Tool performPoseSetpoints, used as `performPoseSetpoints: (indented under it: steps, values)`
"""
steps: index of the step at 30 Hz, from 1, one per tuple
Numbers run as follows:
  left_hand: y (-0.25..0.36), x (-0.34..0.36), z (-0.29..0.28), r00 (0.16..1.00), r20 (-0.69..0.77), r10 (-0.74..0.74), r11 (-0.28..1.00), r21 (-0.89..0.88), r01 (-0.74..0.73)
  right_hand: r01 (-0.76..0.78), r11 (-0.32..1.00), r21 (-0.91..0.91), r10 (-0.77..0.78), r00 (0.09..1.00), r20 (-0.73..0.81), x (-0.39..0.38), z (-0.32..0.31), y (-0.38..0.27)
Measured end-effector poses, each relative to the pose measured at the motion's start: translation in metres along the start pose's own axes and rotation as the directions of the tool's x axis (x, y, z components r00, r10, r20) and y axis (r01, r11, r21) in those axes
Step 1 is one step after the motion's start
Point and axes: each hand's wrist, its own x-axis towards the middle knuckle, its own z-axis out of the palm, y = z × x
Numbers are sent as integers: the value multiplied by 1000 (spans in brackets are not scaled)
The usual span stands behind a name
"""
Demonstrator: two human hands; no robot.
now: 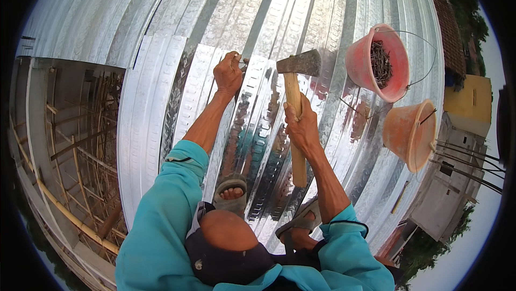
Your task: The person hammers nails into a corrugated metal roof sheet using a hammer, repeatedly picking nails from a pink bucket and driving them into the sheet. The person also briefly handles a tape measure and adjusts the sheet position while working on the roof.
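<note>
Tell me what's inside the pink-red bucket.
The pink-red bucket holds a jumbled heap of thin, dark nails, with some of its inner wall showing beside them. The nails cover its bottom, and whatever lies beneath their top layer cannot be seen.

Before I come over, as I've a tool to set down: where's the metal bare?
Bare metal lies between the left hand and the bamboo poles, and ahead of both hands. Right is crowded: hatchet in the right hand, then the pink bucket and orange bucket.
</note>
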Motion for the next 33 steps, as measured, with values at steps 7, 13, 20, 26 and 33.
performPoseSetpoints:
  steps: [7, 13, 20, 26, 33]
  values:
    - [8, 5, 5, 999, 25, 35, 999, -8, -34, 46, 997, 63, -43, 998, -54, -3, -4, 51]
    - [10, 12, 10, 996, 83, -23, 999, -29, 26, -58, 998, -7, 58, 996, 69, -24, -17, 31]
    - [-3, 10, 3, 994, 106, -2, 999, 45, -3, -124, 985, 119, 102, 979, 178, -15, 0, 61]
    - [0, 24, -22, 987, 157, 28, 1000, -13, -27, -9, 996, 88, 6, 999, 32, -23, -4, 89]
    - [8, 23, -9, 990, 120, 78, 996, 30, -82, -124, 983, 138, 114, 990, 78, -33, -12, 125]
